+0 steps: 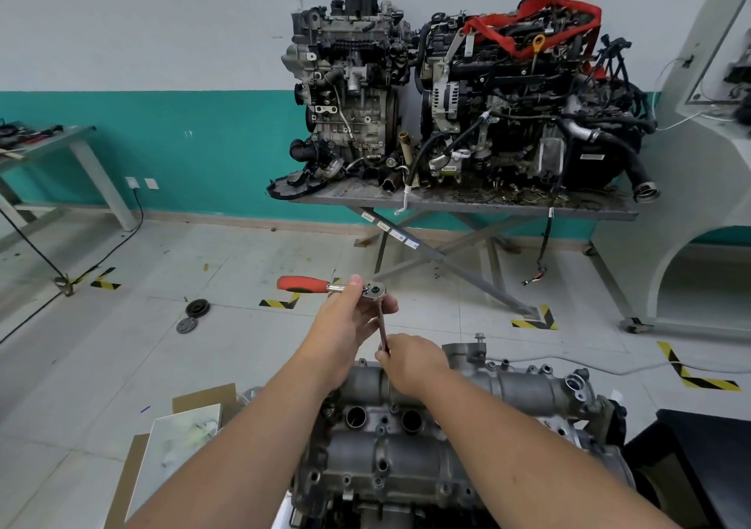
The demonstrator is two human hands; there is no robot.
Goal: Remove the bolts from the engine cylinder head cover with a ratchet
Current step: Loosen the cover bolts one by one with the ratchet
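Observation:
The grey cylinder head cover (406, 447) lies low in the middle, with two round plug holes and several small bolt heads on it. Above its far edge I hold a ratchet (309, 284) with a red handle pointing left. My left hand (349, 321) grips the ratchet at its metal head. A thin extension bar (382, 327) runs down from the head. My right hand (410, 362) pinches the lower end of that bar over the far edge of the cover. One bolt (480, 338) stands up at the cover's far right corner.
Two whole engines (467, 94) sit on a scissor-leg table (467, 203) by the teal wall. Cardboard sheets (179, 443) lie left of the cover. Two round pulleys (195, 313) lie on the tiled floor. A bench (48, 142) stands far left, a black case (703, 455) at right.

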